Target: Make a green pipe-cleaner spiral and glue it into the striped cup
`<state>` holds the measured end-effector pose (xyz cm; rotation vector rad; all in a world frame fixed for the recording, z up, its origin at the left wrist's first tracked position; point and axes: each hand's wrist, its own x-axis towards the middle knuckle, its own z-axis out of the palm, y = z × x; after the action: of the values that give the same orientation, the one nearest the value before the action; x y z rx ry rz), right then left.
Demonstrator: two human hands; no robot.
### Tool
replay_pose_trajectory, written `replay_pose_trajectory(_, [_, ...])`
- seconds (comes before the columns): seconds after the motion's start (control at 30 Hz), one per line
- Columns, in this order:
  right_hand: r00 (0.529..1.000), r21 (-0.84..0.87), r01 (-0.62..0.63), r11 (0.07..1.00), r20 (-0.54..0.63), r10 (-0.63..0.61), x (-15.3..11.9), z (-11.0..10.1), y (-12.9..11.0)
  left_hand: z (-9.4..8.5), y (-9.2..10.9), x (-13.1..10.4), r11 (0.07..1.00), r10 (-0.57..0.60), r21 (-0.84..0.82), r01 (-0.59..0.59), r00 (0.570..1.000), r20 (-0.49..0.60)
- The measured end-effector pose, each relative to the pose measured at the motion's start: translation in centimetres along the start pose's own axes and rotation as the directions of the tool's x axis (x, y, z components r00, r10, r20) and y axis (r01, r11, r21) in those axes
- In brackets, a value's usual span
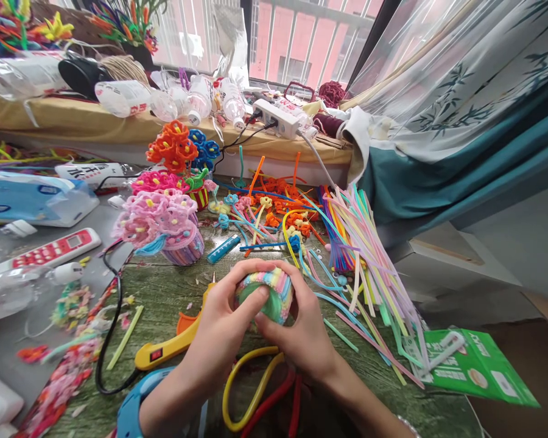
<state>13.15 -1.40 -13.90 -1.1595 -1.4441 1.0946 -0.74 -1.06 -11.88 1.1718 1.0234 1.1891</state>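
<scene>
Between my two hands is a small striped pot [279, 285] made of pastel pipe cleaners, tilted so that its pale green round face shows. My left hand [226, 307] wraps its left side, thumb pressed on the green part. From the right, my right hand [301, 316] closes round it, thumb at the lower edge. Below my left forearm lies a yellow hot glue gun [164, 351], partly hidden. Beyond my hands stand a pink pipe-cleaner flower pot [180, 237] and a blue cutter-like tool [223, 248].
Bundles of pastel pipe cleaners [365, 243] lie at the right beside a green packet [484, 368]. Orange flower pieces [278, 188] are scattered at the back. The glue gun's black cord [114, 328] loops at the left. A power strip [276, 118] and several bottles line the windowsill.
</scene>
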Motion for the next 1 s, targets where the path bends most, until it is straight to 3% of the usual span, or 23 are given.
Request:
replay_pose_trajectory(0.1, [0.997, 0.075, -0.059, 0.995, 0.050, 0.056, 0.3, -0.3, -0.2, -0.5, 0.5, 0.4, 0.981, 0.109, 0.156, -0.112, 0.994, 0.024])
replay_pose_trajectory(0.17, [0.996, 0.087, -0.078, 0.993, 0.059, 0.073, 0.4, -0.4, -0.2, -1.1, 1.0, 0.7, 0.876, 0.309, 0.386, -0.289, 0.951, 0.011])
replay_pose_trajectory(0.23, [0.996, 0.054, -0.077, 0.996, 0.039, 0.075, 0.5, -0.5, -0.2, -1.8, 1.5, 1.0, 0.611, 0.541, 0.654, -0.445, 0.838, 0.064])
replay_pose_trajectory(0.3, [0.997, 0.001, -0.075, 0.997, 0.008, 0.075, 0.6, -0.5, -0.2, -2.4, 1.9, 1.1, 0.299, 0.661, 0.808, -0.507, 0.721, 0.208])
replay_pose_trajectory(0.37, [0.996, -0.039, -0.084, 0.996, -0.009, 0.084, 0.6, -0.5, -0.3, -2.8, 2.1, 1.1, 0.099, 0.672, 0.843, -0.529, 0.660, 0.335])
replay_pose_trajectory(0.43, [0.995, -0.078, -0.095, 0.992, -0.023, 0.093, 0.6, -0.5, -0.3, -3.0, 2.2, 1.1, 0.002, 0.648, 0.832, -0.554, 0.635, 0.421])
replay_pose_trajectory(0.57, [0.997, -0.177, -0.063, 0.982, -0.048, 0.055, 0.6, -0.4, -0.4, -3.0, 2.0, 1.2, -0.084, 0.608, 0.805, -0.587, 0.610, 0.508])
replay_pose_trajectory(0.73, [0.997, -0.256, 0.026, 0.966, -0.064, -0.044, 0.7, -0.5, -0.2, -2.5, 1.8, 1.3, -0.114, 0.616, 0.823, -0.557, 0.610, 0.498])
replay_pose_trajectory(0.87, [0.998, -0.264, 0.013, 0.964, -0.063, -0.031, 0.7, -0.6, -0.1, -2.4, 1.7, 1.3, -0.156, 0.589, 0.821, -0.549, 0.616, 0.523])
replay_pose_trajectory(1.0, [0.999, -0.214, -0.035, 0.976, -0.047, 0.026, 0.8, -0.7, 0.1, -2.6, 1.5, 1.2, -0.125, 0.578, 0.818, -0.562, 0.628, 0.520])
